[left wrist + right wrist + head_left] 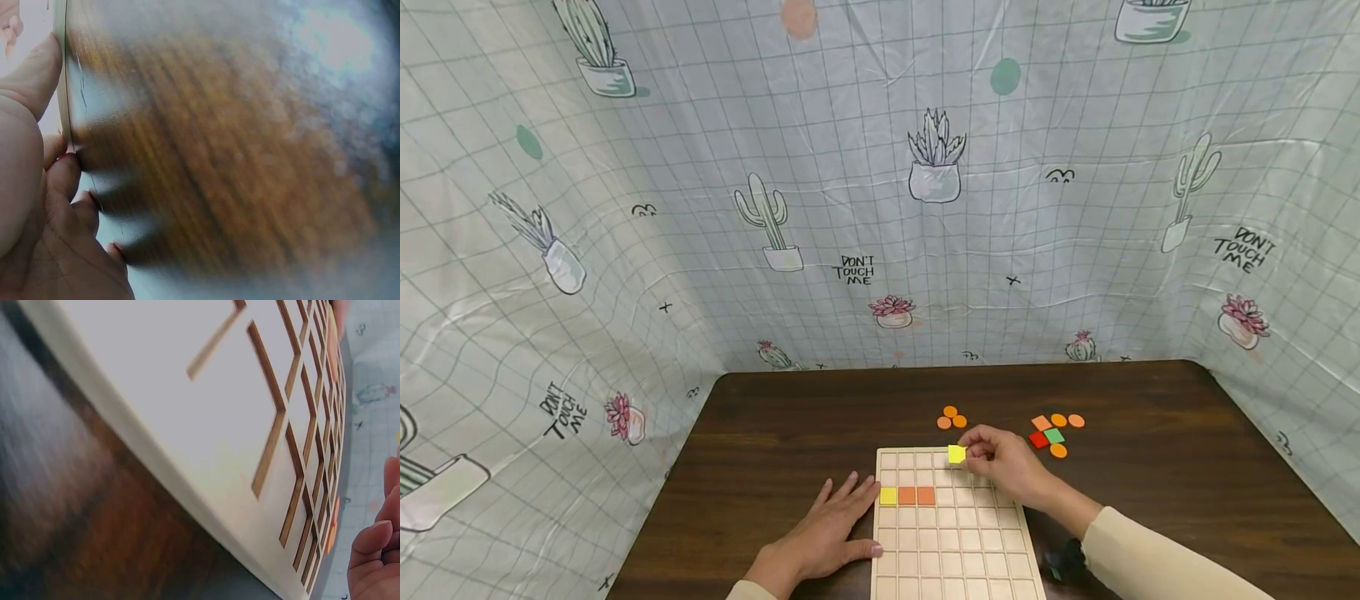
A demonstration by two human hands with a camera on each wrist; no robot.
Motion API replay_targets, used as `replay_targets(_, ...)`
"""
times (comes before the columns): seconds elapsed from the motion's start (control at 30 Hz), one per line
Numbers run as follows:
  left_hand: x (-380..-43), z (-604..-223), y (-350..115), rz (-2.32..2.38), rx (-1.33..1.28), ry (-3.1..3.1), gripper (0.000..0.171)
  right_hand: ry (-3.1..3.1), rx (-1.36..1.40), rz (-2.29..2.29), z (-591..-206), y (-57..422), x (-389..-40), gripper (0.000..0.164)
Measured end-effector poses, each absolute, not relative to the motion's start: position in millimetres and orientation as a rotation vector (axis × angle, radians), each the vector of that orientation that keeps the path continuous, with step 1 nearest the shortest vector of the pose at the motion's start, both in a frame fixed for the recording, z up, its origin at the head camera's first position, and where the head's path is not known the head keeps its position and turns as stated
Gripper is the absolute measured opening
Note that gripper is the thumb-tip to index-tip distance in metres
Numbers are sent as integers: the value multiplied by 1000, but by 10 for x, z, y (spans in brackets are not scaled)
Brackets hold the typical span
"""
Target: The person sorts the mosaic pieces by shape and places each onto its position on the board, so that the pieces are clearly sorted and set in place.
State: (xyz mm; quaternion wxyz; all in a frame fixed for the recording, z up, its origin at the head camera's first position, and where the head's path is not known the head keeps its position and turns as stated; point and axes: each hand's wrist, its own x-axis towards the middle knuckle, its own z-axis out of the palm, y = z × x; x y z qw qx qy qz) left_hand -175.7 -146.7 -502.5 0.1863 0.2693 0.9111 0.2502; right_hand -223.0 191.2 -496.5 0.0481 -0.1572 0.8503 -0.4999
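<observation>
A pale wooden grid board point(955, 542) lies on the dark table. Spread and straight, the fingers of my left hand point(823, 533) rest along its left edge, the thumb touching the side lower down. My right hand point(1007, 462) pinches a yellow square tile point(956, 454) between thumb and fingers, over the board's far edge. In one row sit another yellow tile point(888, 496) at the left and two orange square tiles point(917, 496) beside it. The right wrist view catches the right hand's fingers point(375, 550) at its right border, beyond the board's grooves.
Three orange discs point(951, 412) lie behind the board. Further right is a loose group of several pieces, including a red square point(1039, 439) and a green square point(1055, 436). A dark object point(1066, 562) shows by the right sleeve. A patterned curtain point(850, 167) surrounds the table point(775, 450).
</observation>
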Motion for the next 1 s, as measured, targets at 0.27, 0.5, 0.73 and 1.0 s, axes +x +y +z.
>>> replay_targets(0.27,-1772,-5035,-1472,703,769,2578,88,2550,-581,-1483,-5005,1857,-2146,15)
replay_targets(0.5,-1762,-5054,-1466,693,771,2591,88,2535,-609,-1429,-5057,1819,-2094,13)
replay_targets(0.73,-1757,-5043,-1463,696,764,2585,88,2576,-627,-1409,-5116,1808,-2072,13)
replay_targets(1.0,-1742,-5011,-1459,709,777,2585,89,2580,-629,-1393,-5138,1775,-2063,13)
